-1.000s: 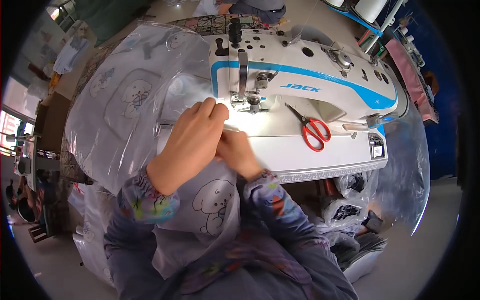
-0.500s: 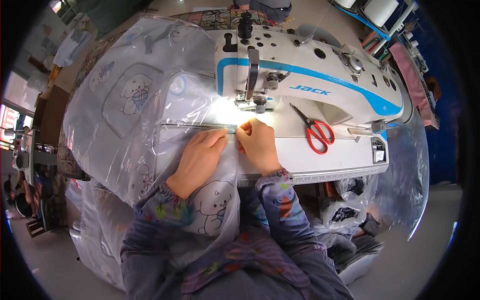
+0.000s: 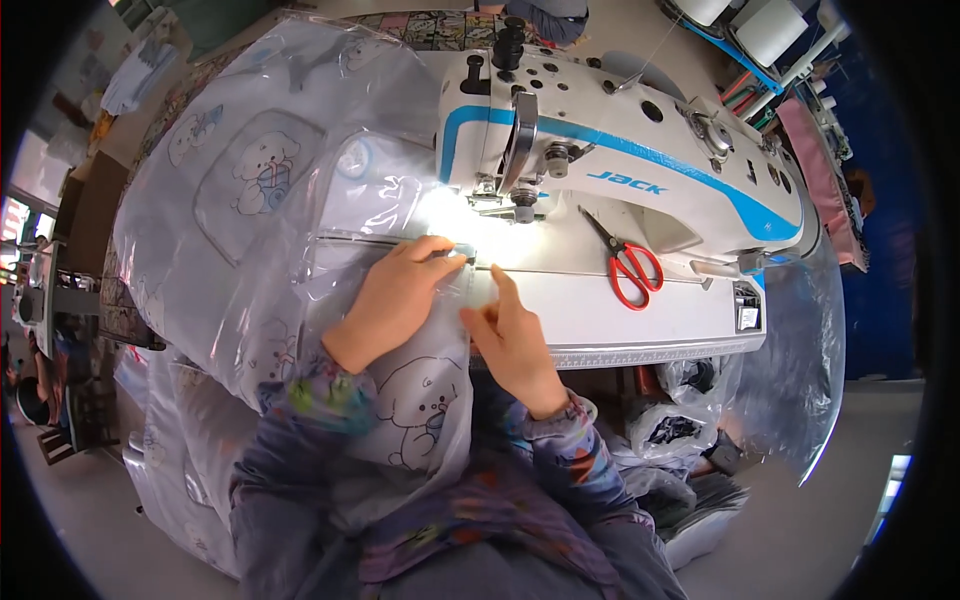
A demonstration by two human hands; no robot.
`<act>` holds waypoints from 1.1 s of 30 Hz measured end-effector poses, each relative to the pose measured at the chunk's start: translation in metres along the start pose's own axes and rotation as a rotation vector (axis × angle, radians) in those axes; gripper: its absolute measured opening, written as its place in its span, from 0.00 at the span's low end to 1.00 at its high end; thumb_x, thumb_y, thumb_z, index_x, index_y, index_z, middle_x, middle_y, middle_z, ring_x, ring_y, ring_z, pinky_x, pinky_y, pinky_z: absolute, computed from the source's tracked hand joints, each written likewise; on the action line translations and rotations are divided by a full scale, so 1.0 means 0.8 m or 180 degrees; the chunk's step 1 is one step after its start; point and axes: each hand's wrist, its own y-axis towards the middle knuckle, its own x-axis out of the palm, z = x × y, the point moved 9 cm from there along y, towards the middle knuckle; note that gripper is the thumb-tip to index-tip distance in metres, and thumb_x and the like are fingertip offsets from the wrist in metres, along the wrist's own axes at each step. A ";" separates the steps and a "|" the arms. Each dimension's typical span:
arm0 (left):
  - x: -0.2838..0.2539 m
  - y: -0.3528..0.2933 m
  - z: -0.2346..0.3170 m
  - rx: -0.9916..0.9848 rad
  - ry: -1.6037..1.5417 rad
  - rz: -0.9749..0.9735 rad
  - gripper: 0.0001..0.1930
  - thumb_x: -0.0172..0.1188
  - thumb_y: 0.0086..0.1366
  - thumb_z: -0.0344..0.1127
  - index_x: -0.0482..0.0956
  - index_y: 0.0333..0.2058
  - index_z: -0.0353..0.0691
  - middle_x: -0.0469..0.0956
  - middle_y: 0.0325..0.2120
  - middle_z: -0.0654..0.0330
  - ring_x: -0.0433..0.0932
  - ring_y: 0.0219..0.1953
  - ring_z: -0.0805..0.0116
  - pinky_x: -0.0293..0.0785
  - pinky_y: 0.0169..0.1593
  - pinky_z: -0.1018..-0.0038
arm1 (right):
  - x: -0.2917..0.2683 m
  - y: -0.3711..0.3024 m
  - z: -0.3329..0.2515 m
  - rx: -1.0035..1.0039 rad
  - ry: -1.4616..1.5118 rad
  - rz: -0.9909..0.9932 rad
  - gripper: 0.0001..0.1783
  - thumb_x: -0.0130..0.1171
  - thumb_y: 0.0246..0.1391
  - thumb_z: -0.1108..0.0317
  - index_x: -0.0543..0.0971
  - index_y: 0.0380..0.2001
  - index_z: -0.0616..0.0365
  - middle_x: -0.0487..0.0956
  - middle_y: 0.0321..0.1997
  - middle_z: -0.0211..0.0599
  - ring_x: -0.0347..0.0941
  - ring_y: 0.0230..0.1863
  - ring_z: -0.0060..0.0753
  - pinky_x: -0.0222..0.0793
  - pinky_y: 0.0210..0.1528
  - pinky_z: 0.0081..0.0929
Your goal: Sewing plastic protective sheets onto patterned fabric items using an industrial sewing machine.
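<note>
A translucent plastic sheet (image 3: 262, 205) printed with cartoon puppies spreads over the left of the sewing table and hangs down toward my lap. Across it runs a narrow dark strip (image 3: 345, 239), possibly a zipper. My left hand (image 3: 385, 305) pinches the sheet's right edge at the strip's end, just in front of the lit needle area. To its right, my right hand (image 3: 515, 345) holds nothing, its index finger stretched forward and its thumb apart, close beside the sheet's edge. A white and blue sewing machine (image 3: 640, 165) stands beyond both hands.
Red-handled scissors (image 3: 634, 275) lie on the machine bed, right of my hands. Thread cones (image 3: 770, 35) stand on a rack at the back right. Below the table's right side are plastic bags (image 3: 668, 430) with dark contents. A person (image 3: 548, 18) is partly visible at the far edge.
My right hand has let go of the sheet's edge and drawn back toward me, its index finger now extended. My left hand keeps its pinch near the strip's end. The view has shifted slightly.
</note>
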 end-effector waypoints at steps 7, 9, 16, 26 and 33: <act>-0.006 0.004 -0.006 0.0236 -0.0427 0.0002 0.20 0.53 0.62 0.22 0.80 0.52 0.42 0.77 0.53 0.56 0.77 0.51 0.55 0.73 0.55 0.64 | 0.054 0.022 0.015 0.1324 0.3683 -0.0801 0.33 0.59 0.58 0.77 0.62 0.66 0.65 0.76 0.38 0.28 0.68 0.31 0.13 0.62 0.29 0.14; -0.002 0.004 0.001 0.0174 -0.0312 -0.0131 0.21 0.53 0.62 0.23 0.80 0.54 0.42 0.77 0.54 0.56 0.76 0.52 0.54 0.73 0.55 0.64 | 0.041 0.023 0.003 0.1215 0.3433 -0.0851 0.33 0.59 0.58 0.77 0.62 0.66 0.65 0.75 0.36 0.27 0.66 0.30 0.13 0.61 0.30 0.13; -0.001 0.004 0.014 -0.0043 0.0119 -0.0146 0.22 0.53 0.61 0.24 0.79 0.55 0.44 0.77 0.53 0.57 0.75 0.52 0.53 0.73 0.55 0.64 | 0.026 0.034 0.001 0.0791 0.2679 -0.1056 0.35 0.60 0.56 0.76 0.62 0.67 0.66 0.72 0.32 0.24 0.64 0.30 0.13 0.58 0.30 0.14; 0.002 0.029 0.002 -0.0083 0.0507 -0.0046 0.21 0.55 0.58 0.25 0.80 0.51 0.45 0.78 0.50 0.61 0.75 0.48 0.56 0.75 0.51 0.65 | 0.015 0.074 0.011 0.0788 0.2215 -0.1020 0.32 0.59 0.56 0.77 0.64 0.64 0.70 0.72 0.29 0.23 0.65 0.28 0.14 0.57 0.29 0.15; 0.006 0.041 -0.006 0.0054 0.0790 0.0119 0.17 0.56 0.57 0.26 0.81 0.46 0.43 0.77 0.51 0.57 0.76 0.48 0.55 0.75 0.50 0.65 | 0.014 0.093 0.029 0.0690 0.1806 -0.1059 0.24 0.61 0.55 0.77 0.72 0.56 0.68 0.74 0.29 0.24 0.65 0.28 0.14 0.59 0.30 0.14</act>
